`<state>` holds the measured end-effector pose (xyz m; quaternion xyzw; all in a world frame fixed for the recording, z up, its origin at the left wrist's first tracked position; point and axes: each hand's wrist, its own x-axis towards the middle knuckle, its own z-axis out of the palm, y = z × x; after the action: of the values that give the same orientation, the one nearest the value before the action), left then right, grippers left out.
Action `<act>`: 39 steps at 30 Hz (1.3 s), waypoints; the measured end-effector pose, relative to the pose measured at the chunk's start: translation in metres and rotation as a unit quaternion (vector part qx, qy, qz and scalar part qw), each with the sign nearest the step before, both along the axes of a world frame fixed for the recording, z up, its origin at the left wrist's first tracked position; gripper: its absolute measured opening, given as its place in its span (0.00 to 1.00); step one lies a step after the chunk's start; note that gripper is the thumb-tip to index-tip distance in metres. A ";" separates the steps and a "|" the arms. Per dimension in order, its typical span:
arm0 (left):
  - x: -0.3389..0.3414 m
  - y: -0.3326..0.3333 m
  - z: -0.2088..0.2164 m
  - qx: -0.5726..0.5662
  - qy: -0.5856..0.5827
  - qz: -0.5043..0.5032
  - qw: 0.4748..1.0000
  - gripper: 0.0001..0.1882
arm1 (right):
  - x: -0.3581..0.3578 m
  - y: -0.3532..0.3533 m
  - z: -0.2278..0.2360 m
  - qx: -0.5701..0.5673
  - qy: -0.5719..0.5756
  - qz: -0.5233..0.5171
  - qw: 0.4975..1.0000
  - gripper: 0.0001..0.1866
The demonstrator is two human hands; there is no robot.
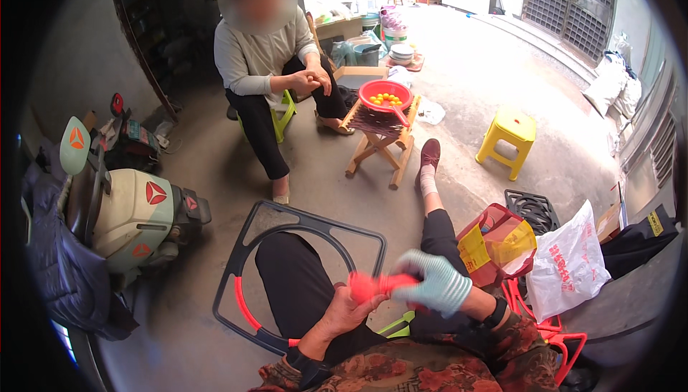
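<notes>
In front of my lap, my bare left hand (pixel 346 316) is closed around a bright red, roll-like thing (pixel 367 287) whose kind I cannot make out. A pale blue knit glove covers my right hand (pixel 438 282), which is slightly blurred and grips the right end of the same red thing. Over my left thigh lies a black square frame (pixel 378 238) with a ring inside it. Red material (pixel 246 304) covers part of the ring's left side, and another red bit shows near my left wrist.
Opposite, a person (pixel 261 62) sits with hands together. A red strainer (pixel 385 94) of yellow-orange balls rests on a wooden folding stool (pixel 380 123). A yellow stool (pixel 507 137), a dark red bag (pixel 498 241) and a white plastic bag (pixel 570 263) stand right; a scooter (pixel 132 213) stands left.
</notes>
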<state>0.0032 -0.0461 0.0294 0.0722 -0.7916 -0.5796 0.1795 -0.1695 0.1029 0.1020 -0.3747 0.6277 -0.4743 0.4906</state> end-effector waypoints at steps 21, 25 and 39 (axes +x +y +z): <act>0.001 0.003 0.003 0.137 -0.051 -0.022 0.989 0.08 | -0.001 -0.006 -0.001 -0.055 0.050 0.104 0.992 0.17; 0.001 0.003 0.003 0.072 -0.113 -0.024 0.991 0.09 | -0.002 -0.004 -0.006 -0.061 0.489 -0.034 0.869 0.14; 0.003 0.003 -0.007 0.090 -0.065 -0.013 0.994 0.09 | -0.010 -0.001 -0.020 0.109 0.501 0.111 0.851 0.13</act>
<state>0.0061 -0.0430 0.0220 0.1151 -0.7469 -0.6451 0.1130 -0.1795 0.1023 0.0817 -0.5730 0.7902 -0.0928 0.1964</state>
